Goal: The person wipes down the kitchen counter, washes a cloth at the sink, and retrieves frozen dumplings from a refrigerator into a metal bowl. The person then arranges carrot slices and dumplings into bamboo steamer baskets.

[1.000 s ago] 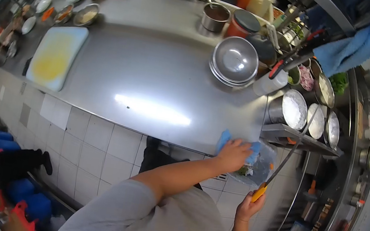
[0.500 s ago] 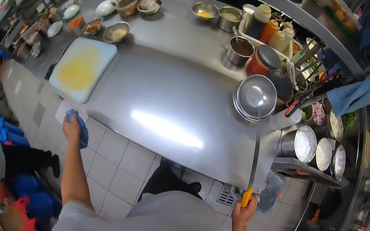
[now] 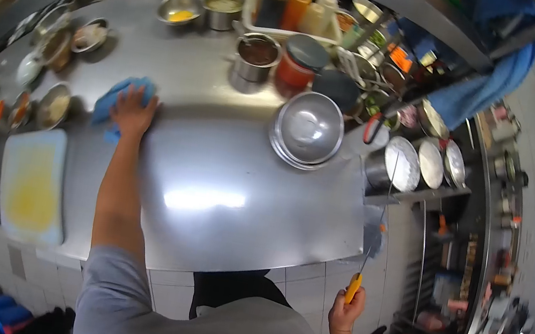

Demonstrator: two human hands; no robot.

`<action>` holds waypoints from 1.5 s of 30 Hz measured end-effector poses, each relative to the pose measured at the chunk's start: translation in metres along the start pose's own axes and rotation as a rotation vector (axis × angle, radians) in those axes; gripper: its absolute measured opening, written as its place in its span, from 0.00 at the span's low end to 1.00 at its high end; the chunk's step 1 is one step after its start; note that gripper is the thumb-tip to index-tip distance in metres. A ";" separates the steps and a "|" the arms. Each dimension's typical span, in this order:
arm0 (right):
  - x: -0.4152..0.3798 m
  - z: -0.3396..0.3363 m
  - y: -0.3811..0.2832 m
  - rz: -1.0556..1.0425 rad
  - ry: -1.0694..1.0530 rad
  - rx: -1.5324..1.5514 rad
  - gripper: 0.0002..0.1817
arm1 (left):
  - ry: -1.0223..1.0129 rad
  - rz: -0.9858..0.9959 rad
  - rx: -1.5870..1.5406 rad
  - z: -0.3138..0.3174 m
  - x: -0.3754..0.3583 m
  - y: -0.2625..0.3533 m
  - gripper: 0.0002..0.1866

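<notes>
Countertop (image 3: pixel 213 151) beneath cloth (image 3: pixel 106 106), left hand (image 3: pixel 131 114) seemingly flat.

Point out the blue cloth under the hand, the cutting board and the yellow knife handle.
Cloth (image 3: pixel 104 109): head view, on its left part.
Board (image 3: pixel 32 184): head view, mid-surface.
Handle (image 3: pixel 352 289): head view, mid-length.

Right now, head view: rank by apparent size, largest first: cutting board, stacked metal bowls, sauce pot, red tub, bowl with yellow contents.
1. Cutting board
2. Stacked metal bowls
3. Sauce pot and red tub: too alike to rank
4. Bowl with yellow contents
</notes>
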State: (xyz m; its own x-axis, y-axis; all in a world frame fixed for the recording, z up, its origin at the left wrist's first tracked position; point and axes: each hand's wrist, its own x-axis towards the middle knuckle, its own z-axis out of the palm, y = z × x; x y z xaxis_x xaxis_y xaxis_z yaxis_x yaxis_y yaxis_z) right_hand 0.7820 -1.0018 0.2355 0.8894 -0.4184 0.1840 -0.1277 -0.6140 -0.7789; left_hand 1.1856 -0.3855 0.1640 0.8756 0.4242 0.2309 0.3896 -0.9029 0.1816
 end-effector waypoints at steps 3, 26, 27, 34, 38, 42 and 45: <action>-0.024 -0.014 0.007 0.101 0.062 -0.038 0.09 | -0.072 0.420 -0.111 0.026 -0.001 0.116 0.31; 0.017 -0.136 0.127 -0.079 0.068 -0.041 0.12 | -0.278 0.900 -0.578 -0.023 -0.432 0.459 0.32; 0.024 -0.132 0.128 -0.089 0.043 -0.050 0.13 | -0.266 0.881 -0.557 -0.028 -0.438 0.444 0.32; 0.069 -0.083 0.093 -0.200 -0.200 -0.100 0.25 | -0.322 0.935 -0.245 -0.084 -0.458 0.252 0.38; 0.068 -0.041 0.047 -0.369 -0.312 -0.142 0.26 | -0.019 0.382 -0.026 -0.099 -0.477 0.097 0.36; 0.054 0.018 -0.023 -0.593 -0.430 -0.146 0.25 | -0.010 -0.140 -0.249 -0.118 -0.474 0.002 0.26; 0.030 0.070 -0.092 -0.754 -0.575 -0.160 0.22 | -0.253 -0.909 -1.761 -0.147 -0.465 -0.020 0.29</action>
State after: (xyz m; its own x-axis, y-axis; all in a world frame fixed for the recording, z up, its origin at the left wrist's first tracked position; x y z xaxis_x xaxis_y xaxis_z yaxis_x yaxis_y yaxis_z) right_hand 0.8514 -0.9110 0.2706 0.8360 0.4897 0.2476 0.5451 -0.6894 -0.4771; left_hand 0.7288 -0.5545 0.1930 0.6946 0.4749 -0.5404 0.1421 0.6457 0.7502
